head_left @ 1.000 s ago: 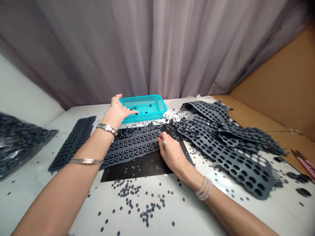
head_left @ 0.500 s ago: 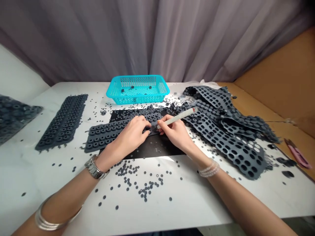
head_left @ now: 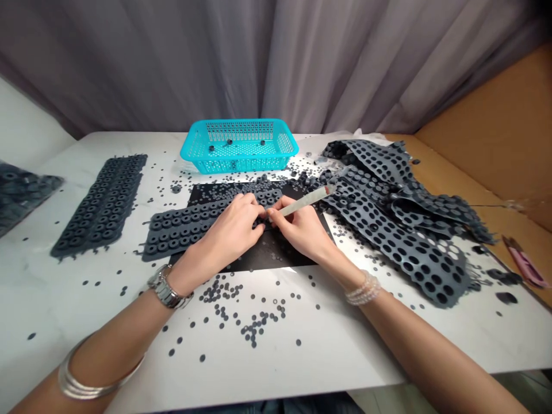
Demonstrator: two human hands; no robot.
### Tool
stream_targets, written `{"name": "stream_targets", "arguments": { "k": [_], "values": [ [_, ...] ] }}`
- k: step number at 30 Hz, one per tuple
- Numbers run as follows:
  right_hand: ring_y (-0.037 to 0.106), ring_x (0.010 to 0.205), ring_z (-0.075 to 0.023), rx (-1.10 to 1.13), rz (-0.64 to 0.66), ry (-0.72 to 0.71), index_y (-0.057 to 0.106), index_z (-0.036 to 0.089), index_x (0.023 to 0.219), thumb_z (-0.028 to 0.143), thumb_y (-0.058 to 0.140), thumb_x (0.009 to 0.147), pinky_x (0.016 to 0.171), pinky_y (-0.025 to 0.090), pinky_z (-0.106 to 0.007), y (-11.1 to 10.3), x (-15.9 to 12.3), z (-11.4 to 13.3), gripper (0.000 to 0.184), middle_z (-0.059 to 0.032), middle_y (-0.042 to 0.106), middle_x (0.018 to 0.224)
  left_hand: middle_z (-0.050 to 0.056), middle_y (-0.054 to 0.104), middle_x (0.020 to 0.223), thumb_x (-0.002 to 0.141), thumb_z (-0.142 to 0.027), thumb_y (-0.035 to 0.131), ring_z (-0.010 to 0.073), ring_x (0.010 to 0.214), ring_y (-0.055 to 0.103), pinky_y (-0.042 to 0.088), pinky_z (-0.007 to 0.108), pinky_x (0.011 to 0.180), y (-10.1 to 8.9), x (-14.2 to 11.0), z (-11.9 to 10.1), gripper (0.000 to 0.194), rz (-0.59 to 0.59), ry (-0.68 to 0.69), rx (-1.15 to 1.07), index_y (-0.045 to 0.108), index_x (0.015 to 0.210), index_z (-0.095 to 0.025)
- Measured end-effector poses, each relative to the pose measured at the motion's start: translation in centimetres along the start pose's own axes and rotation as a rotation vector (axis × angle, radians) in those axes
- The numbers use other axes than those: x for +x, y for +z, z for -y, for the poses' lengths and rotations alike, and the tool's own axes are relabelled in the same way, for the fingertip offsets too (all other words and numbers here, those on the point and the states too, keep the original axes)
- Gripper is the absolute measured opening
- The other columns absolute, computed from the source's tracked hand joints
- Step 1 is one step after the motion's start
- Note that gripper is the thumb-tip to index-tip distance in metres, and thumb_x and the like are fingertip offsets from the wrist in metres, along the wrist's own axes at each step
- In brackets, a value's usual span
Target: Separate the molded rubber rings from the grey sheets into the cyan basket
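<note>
A dark grey rubber sheet [head_left: 183, 221] with rows of ring-shaped studs lies on a black mat [head_left: 280, 256]. My left hand [head_left: 237, 224] rests over its right part, with thumb and fingers closed on the sheet's edge. My right hand [head_left: 299, 227] is wrapped round a whitish pen-shaped tool [head_left: 308, 199] with a reddish-brown end. The tool slants up to the right. Its lower tip meets the sheet beside my left fingertips, where my fingers hide the contact. Small dark discs [head_left: 254, 330] are scattered in front of the mat.
A turquoise basket [head_left: 239, 165] with a few dark pieces stands at the back. Another studded sheet [head_left: 101, 207] lies left, near a bag of dark parts [head_left: 21, 192]. Perforated sheets [head_left: 397, 247] are heaped on the right. A pink-handled cutter [head_left: 524, 264] lies far right.
My right hand and the pen-shaped tool have shifted slightly left, closer to my left fingers. The whole view has shifted slightly, with the basket and table higher in it.
</note>
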State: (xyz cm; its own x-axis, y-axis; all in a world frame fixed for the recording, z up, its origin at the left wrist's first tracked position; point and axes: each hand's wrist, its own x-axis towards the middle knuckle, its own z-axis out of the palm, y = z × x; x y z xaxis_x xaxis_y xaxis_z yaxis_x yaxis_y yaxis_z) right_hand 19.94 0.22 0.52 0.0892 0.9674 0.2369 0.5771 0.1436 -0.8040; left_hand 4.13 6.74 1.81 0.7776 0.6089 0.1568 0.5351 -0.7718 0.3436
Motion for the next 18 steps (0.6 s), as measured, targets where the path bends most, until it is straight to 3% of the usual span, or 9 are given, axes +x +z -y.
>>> {"name": "stream_targets", "arguments": {
  "k": [10, 14, 18],
  "values": [
    [0.046, 0.058, -0.0120, -0.097, -0.002, -0.026, 0.049, 0.020, 0.068, 0.021, 0.051, 0.086, 0.058, 0.030, -0.025, 0.2, 0.0, 0.9, 0.019, 0.0033, 0.052, 0.061, 0.007, 0.061, 0.084, 0.084, -0.015, 0.050, 0.0224, 0.083, 0.057, 0.042, 0.035, 0.076, 0.5, 0.2, -0.1, 0.017, -0.074, -0.068, -0.046, 0.065, 0.076, -0.017],
    [0.045, 0.053, -0.0115, -0.080, -0.012, 0.081, 0.051, 0.020, 0.064, 0.024, 0.053, 0.086, 0.056, 0.029, -0.025, 0.0, -0.3, 1.2, 0.022, 0.0036, 0.052, 0.057, 0.005, 0.067, 0.077, 0.081, -0.018, 0.058, 0.0171, 0.069, 0.059, 0.042, 0.031, 0.069, -0.5, -0.1, -0.4, 0.012, -0.146, -0.288, -0.262, 0.069, 0.075, -0.015],
    [0.047, 0.053, -0.0117, -0.038, -0.022, 0.118, 0.054, 0.020, 0.065, 0.031, 0.053, 0.087, 0.056, 0.032, -0.026, -0.1, -0.7, 1.2, 0.025, 0.0025, 0.057, 0.058, 0.003, 0.067, 0.079, 0.078, -0.021, 0.066, 0.0131, 0.072, 0.058, 0.043, 0.025, 0.066, -1.8, -0.4, 0.7, 0.006, -0.347, -0.471, -0.698, 0.069, 0.078, -0.016]
  ]
}}
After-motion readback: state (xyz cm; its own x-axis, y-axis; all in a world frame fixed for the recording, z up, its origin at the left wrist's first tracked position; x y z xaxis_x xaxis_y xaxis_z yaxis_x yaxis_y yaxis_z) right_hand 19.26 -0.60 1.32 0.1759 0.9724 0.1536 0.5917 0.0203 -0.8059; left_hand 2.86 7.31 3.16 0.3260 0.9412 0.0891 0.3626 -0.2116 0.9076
